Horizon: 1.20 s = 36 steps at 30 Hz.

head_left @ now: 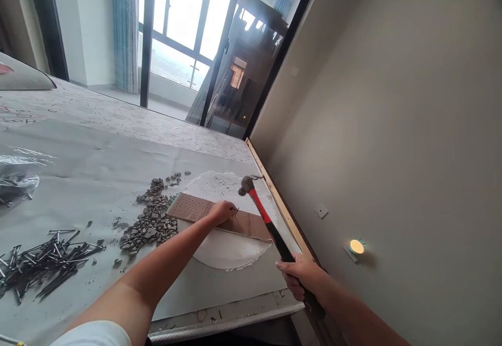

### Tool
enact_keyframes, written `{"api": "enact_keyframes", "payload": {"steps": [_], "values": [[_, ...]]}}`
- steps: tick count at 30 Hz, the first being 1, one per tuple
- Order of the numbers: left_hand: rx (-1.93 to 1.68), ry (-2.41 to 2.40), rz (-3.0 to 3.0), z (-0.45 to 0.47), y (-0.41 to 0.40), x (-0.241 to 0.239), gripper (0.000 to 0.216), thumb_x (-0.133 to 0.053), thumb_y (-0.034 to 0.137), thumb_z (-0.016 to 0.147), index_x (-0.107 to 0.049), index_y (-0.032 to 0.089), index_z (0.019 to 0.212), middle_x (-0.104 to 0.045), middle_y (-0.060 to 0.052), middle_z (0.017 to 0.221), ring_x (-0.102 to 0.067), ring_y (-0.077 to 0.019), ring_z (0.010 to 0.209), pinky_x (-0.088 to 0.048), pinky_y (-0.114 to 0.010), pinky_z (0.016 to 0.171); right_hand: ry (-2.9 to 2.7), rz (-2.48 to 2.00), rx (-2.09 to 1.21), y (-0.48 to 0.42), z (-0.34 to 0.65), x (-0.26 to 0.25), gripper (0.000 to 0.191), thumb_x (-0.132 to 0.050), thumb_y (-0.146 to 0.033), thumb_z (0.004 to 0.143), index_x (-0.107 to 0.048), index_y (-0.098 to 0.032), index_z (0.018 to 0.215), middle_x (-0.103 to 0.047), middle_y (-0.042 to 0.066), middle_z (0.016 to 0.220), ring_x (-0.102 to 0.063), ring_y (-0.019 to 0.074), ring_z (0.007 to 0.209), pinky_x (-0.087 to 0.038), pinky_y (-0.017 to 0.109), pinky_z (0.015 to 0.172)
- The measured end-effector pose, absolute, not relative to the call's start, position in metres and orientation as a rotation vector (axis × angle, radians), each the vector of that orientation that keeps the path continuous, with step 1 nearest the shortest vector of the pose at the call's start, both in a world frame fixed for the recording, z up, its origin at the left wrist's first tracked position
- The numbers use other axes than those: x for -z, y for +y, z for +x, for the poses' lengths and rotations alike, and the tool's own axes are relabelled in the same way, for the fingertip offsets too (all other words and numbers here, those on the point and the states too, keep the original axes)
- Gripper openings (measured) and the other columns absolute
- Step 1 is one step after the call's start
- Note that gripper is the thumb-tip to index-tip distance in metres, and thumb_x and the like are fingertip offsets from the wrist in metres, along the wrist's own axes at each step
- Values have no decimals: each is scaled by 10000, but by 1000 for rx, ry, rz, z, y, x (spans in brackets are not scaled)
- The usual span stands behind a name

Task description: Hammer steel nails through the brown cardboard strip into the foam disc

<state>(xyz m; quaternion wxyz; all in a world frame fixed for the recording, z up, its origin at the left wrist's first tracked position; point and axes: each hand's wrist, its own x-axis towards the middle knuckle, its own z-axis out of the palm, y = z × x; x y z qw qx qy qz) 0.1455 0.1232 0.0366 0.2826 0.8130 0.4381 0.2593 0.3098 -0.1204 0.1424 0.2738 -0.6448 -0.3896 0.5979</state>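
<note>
My left hand point(223, 212) rests on a brown board point(251, 224), its fingers pinched round a thin dark nail, of which only a bit shows. Rows of small holes cover the board's left part; its right part looks smooth. In my right hand point(300, 277) is a claw hammer point(260, 207) with a red and black handle, raised with its head above the board. Beneath the board lies a round white sheet point(231, 252) with a ragged edge. Grey rubble point(152, 223) is heaped by the board's left end.
A pile of long nails point(47, 262) lies at the left, with a clear plastic bag point(18, 184) behind it. Grey sheeting point(98, 158) covers the surface. A wooden strip point(274, 194) runs along the right edge beside the wall point(372, 116). Glass doors stand at the back.
</note>
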Motion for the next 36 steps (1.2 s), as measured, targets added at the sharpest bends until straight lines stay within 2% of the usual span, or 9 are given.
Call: {"api": "enact_keyframes", "payload": {"steps": [4,10,13,17,22,25,31,36], "values": [[-629,1232,2238,144,120,-39,234,-502,295,704,-695,171,656,-675,-55,666,-573,-160,625,-351,-233,564,-1028,-1736,-1713,-121,308,-129,445,-638,-503,610,-292,-223,613,-297,-125,348,-248,33,289,-187,193,309],[-709,1199,2178,145,128,-37,230,-491,168,668,-706,191,745,-698,-36,812,-587,-164,757,-370,-228,633,-1071,-1616,-1566,-123,320,-139,396,-624,-501,649,-344,-223,686,-319,-133,365,-252,39,286,-201,195,304],[-805,1227,2072,143,131,-37,253,-488,187,673,-700,170,812,-684,-44,783,-581,-158,741,-377,-226,643,-1025,-1660,-1629,-122,314,-125,412,-630,-493,633,-315,-228,639,-292,-134,350,-244,41,278,-198,197,296],[-904,1244,1911,140,134,-37,290,-478,233,691,-674,145,885,-625,-23,663,-539,-134,619,-357,-223,573,-948,-1680,-1773,-119,310,-103,442,-648,-478,605,-289,-221,592,-302,-121,370,-260,32,298,-203,189,308],[-984,1193,1756,136,139,-36,353,-522,298,679,-641,126,964,-560,8,613,-495,-119,576,-334,-222,541,-1030,-1656,-1621,-120,320,-114,395,-616,-507,643,-340,-225,664,-306,-134,353,-258,44,277,-208,196,298],[-1015,1155,1679,135,139,-38,362,-536,325,675,-641,121,955,-559,5,615,-495,-119,581,-342,-224,545,-1018,-1687,-1590,-121,318,-114,361,-597,-491,661,-350,-229,692,-297,-141,351,-268,51,276,-220,194,294],[-1028,1127,1602,135,133,-44,267,-584,344,643,-640,143,810,-553,2,591,-488,-117,558,-341,-220,511,-1074,-1725,-1629,-127,309,-86,375,-620,-455,595,-321,-229,584,-317,-118,324,-278,55,260,-258,215,288],[-1006,983,1470,130,131,-50,237,-584,375,671,-590,145,726,-464,29,482,-415,-84,440,-319,-215,452,-1159,-1715,-1511,-163,311,-81,274,-525,-444,675,-359,-230,637,-276,-125,294,-246,72,253,-211,220,315]]}}
